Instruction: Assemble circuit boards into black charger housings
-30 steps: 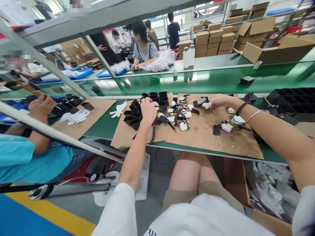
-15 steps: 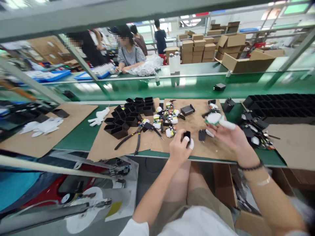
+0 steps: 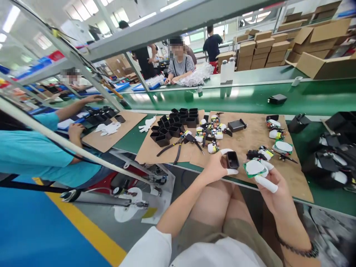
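Observation:
My left hand (image 3: 215, 168) is closed round a small black plastic housing (image 3: 232, 160), its hollow opening turned toward my right hand. White finger cots cover some of my fingertips. My right hand (image 3: 274, 183) grips a green circuit board (image 3: 254, 168) with a white pad on its face, just right of the housing and apart from it. Beyond my hands, several circuit boards with white and yellow parts (image 3: 213, 131) lie on the brown cardboard (image 3: 241, 142). Another white-topped board (image 3: 283, 147) rests to the right.
Black empty housings (image 3: 172, 128) stand grouped at the left of the cardboard, with pliers (image 3: 178, 146) in front. A closed black case (image 3: 237, 125) lies behind my hands. At the left sits a person in a turquoise shirt (image 3: 36, 148). Black housings (image 3: 343, 126) are stacked at the right.
My view has swung left, bringing the turquoise-shirted person into sight. My right hand has brought the board close to the housing, and the housing's opening now shows clearly.

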{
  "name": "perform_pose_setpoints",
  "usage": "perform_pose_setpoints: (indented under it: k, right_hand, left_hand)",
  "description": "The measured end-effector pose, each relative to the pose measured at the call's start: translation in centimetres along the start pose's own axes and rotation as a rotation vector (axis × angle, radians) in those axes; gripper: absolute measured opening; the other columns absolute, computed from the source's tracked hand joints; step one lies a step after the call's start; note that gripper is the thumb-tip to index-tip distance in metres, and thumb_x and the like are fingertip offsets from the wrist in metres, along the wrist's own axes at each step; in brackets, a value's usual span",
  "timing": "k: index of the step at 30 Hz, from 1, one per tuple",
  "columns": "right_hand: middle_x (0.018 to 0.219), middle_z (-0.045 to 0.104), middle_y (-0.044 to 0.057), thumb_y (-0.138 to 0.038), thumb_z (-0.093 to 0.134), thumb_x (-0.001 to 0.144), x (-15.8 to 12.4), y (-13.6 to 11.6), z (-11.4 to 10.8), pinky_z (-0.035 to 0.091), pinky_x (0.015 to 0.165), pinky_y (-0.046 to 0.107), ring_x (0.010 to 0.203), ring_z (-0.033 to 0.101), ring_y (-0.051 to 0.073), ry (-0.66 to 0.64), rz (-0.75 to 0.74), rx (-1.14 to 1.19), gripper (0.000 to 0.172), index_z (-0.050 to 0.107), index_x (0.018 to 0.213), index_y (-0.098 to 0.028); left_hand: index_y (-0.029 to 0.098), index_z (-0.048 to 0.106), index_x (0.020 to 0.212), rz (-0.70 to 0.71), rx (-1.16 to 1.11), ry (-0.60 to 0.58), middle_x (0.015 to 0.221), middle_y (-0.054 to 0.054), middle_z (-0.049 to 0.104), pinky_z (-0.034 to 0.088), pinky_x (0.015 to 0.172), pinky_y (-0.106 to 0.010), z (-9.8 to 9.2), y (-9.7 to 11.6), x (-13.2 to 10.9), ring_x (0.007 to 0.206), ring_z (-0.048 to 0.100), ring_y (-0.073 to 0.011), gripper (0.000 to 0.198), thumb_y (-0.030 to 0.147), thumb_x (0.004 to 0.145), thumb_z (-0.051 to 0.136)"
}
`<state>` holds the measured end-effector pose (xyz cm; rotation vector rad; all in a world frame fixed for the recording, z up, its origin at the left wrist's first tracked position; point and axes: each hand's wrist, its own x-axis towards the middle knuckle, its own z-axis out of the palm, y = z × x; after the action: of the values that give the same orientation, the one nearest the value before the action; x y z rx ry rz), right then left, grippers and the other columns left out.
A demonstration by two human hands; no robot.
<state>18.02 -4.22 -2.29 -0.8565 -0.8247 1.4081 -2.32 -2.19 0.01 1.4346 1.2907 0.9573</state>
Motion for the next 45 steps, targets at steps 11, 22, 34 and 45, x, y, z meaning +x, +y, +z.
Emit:
perform_pose_setpoints:
  k: [11, 22, 34, 45]
  right_hand:
    - [0.114, 0.082, 0.004, -0.022, 0.102, 0.057, -3.8, -4.5, 2.0, 0.065, 0.102, 0.044, 0.110, 0.079, 0.027, -0.187, -0.489, -0.290, 0.065, 0.076, 0.116, -0.028]
    - [0.135, 0.076, 0.002, -0.012, 0.089, 0.069, -6.1, -4.9, 0.9, 0.057, 0.111, 0.044, 0.121, 0.073, 0.028, -0.295, -0.548, -0.503, 0.071, 0.074, 0.133, -0.038]
    - [0.130, 0.077, 0.002, -0.012, 0.093, 0.067, -6.5, -5.8, 2.1, 0.060, 0.104, 0.038, 0.118, 0.073, 0.025, -0.269, -0.434, -0.457, 0.064, 0.077, 0.125, -0.035]
    - [0.120, 0.079, -0.001, -0.009, 0.093, 0.064, -7.0, -5.7, 2.2, 0.061, 0.103, 0.036, 0.112, 0.074, 0.022, -0.220, -0.445, -0.370, 0.067, 0.079, 0.123, -0.036]
  left_hand:
    - [0.021, 0.073, 0.125, 0.210, -0.178, 0.015, 0.105, -0.003, 0.068, 0.052, 0.062, -0.021, 3.0, 3.7, -6.9, 0.070, 0.053, -0.0089, 0.066, 0.026, 0.062, 0.094]
    - [0.022, 0.074, 0.127, 0.359, -0.158, -0.019, 0.114, -0.005, 0.070, 0.052, 0.057, -0.017, 2.6, 3.8, -7.6, 0.065, 0.052, -0.0057, 0.061, 0.025, 0.068, 0.089]
    - [0.023, 0.075, 0.125, 0.387, -0.149, -0.043, 0.117, -0.006, 0.070, 0.050, 0.054, -0.016, 2.2, 3.9, -7.4, 0.066, 0.058, -0.0062, 0.058, 0.026, 0.070, 0.092]
    - [0.023, 0.073, 0.129, 0.302, -0.224, -0.068, 0.117, -0.005, 0.068, 0.046, 0.051, -0.017, 3.1, 3.6, -7.5, 0.061, 0.046, -0.0043, 0.064, 0.022, 0.067, 0.090]
